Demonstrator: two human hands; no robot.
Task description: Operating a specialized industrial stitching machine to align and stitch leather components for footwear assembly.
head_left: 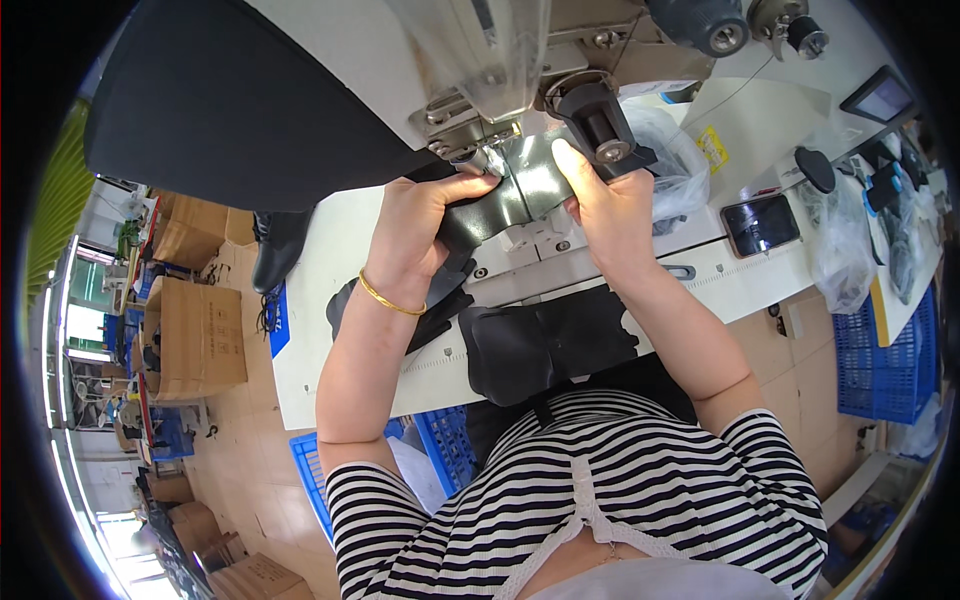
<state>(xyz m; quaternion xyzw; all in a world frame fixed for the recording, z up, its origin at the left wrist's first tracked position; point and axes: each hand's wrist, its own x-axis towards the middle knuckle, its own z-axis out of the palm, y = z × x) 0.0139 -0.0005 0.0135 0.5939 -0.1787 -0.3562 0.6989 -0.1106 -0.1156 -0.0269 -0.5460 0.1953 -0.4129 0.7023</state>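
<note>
The glossy black, leather-like panel [540, 182] lay right at the silvery metal presser foot [490, 160] of the sewing machine, its upper edge just beside the foot (whether any of it ran underneath, I could not tell). Its long axis slanted across the person's front, from lower left of the foot to upper right of it, and a thin dark line crossed it between the two thumbs, leading up toward the foot.

The left hand [415, 220] was the nearer one, its thumb close beside the foot and pressed on the panel's left part; its other fingers curled below, mostly hidden. The right hand [612, 205], farther to the right of the foot, clamped the panel's other end, thumb on top and fingers bent beneath.

Nearer the person than the foot, a matte black, creased flat piece [550, 342] rested along the white tabletop's [300, 365] front edge. Well to the foot's right lay a dark-screened smartphone [762, 225].
</note>
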